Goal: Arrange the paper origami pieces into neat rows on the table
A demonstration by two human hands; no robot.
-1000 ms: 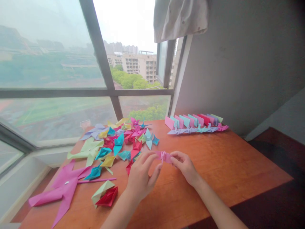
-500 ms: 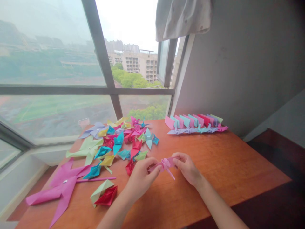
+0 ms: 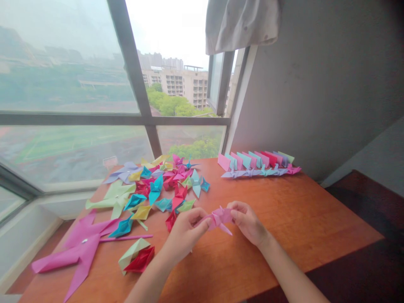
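Note:
A pink paper crane is held up between my two hands over the wooden table. My left hand pinches one wing between thumb and fingers. On the other side, my right hand grips the opposite wing the same way. The crane's narrow point slants down toward me, and its body lies between my fingertips. Just beyond my left hand lies a dark red folded paper boat, partly hidden by that hand.
Left of my hands spread many folded papers, among them a blue crane and a large pink pinwheel. A red boat sits near the front. A row of cranes stands before upright folded cards by the wall.
The crane has turned slightly between my hands, so its body and wings look wider and flatter. Both hands stay in nearly the same place, still gripping it.

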